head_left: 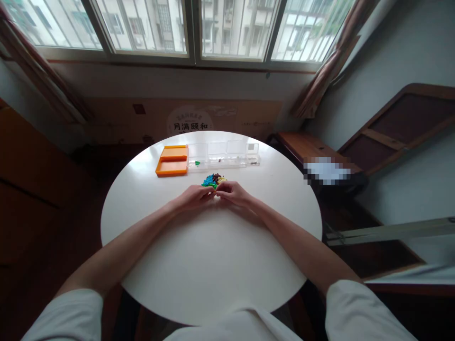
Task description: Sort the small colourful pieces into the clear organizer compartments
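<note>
A small pile of tiny coloured pieces (213, 179), blue, dark brown, pale yellow and green, lies on the white round table (213, 255). At the pile's near left edge is my left hand (197, 194), its fingers closed and bent toward the green pieces. My right hand (232, 193) meets it from the other side, thumb and fingertips drawn into a pinch. The fingertips of both hands nearly touch in front of the pile. Whatever they hold is too small and too hidden to make out.
Behind the pile stands an orange tray (172, 174) with two sections. Beside it, a row of clear plastic boxes (223, 163) with raised lids holds a few green pieces (197, 163) and small dark bits. A wooden bench (302, 147) stands right of the table.
</note>
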Demonstrator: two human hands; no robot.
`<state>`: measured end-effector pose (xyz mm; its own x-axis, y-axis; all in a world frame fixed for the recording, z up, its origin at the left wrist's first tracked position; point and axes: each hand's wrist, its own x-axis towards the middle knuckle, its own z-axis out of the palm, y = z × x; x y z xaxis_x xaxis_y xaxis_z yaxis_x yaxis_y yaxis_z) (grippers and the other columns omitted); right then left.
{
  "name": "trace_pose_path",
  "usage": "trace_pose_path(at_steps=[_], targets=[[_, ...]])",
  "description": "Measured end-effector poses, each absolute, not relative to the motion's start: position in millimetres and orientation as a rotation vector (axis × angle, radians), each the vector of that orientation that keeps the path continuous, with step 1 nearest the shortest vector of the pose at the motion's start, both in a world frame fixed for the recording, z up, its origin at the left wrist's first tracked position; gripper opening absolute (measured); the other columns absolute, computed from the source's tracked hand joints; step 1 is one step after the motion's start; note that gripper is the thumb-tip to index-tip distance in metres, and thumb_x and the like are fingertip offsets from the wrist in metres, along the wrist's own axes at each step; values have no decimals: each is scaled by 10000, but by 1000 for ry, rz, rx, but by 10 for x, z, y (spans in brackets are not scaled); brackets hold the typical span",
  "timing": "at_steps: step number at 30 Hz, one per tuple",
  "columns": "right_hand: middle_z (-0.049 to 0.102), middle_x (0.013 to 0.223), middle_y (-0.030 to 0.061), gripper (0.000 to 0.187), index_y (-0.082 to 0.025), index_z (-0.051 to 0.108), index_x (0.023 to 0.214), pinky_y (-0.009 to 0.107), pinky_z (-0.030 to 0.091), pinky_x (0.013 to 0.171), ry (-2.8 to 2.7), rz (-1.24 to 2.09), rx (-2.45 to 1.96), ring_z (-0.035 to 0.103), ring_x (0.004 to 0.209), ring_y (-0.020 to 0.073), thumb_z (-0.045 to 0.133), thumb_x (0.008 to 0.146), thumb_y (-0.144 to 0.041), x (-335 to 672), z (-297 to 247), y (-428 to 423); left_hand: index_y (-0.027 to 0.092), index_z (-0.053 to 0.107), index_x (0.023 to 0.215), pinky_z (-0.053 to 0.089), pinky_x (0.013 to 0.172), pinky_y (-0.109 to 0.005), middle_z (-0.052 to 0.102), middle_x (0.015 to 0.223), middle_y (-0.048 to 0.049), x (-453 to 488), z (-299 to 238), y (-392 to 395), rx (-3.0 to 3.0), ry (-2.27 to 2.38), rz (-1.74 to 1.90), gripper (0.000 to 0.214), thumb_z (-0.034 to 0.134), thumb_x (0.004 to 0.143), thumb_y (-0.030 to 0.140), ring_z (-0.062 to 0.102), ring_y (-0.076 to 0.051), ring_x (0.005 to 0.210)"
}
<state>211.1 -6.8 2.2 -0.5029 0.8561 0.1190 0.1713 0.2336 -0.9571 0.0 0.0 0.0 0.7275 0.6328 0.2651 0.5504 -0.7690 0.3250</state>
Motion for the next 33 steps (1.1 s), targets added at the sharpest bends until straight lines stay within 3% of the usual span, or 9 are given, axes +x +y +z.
trace_pose_path(at_steps=[16,20,24,28,30,33], targets=[[644,683,23,395,-136,643,806,228,464,525,-1747,1242,-986,570,561,99,716,690,-506,2141,76,-32,191,646,968,302,555,-179,609,659,7,11,8,-13,2693,987,524,336,395,941,414,473,-78,526],[648,671,40,396,-127,641,786,206,425,455,-1543,1002,-1152,560,534,97,737,654,-488,2377,192,219,196,651,947,294,558,-177,591,641,21,15,-18,-2,2682,993,537,291,435,920,389,457,-67,523],[640,697,40,286,-120,642,824,215,432,450,-1241,753,-1435,551,509,95,669,724,-387,2757,281,611,194,652,945,281,553,-178,566,618,30,18,-27,1,2667,1011,528,271,448,906,369,447,-69,523],[662,743,58,160,-128,652,780,298,522,635,-1245,392,-1695,608,587,134,614,758,-281,3044,288,949,191,647,952,282,558,-176,565,622,30,16,-19,-8,2648,1022,527,270,446,903,364,453,-72,536],[679,776,82,125,-134,657,769,342,526,760,-1282,261,-1796,643,721,184,620,752,-252,3104,277,1057,190,648,946,285,559,-175,566,623,30,15,-14,-11,2643,1017,525,264,451,899,359,450,-71,535],[691,829,115,103,-148,667,768,381,515,823,-1238,190,-1927,645,846,234,618,751,-237,3119,256,1148,192,649,931,282,558,-175,562,617,33,15,-15,-6,2642,1023,522,254,458,894,354,438,-70,527]])
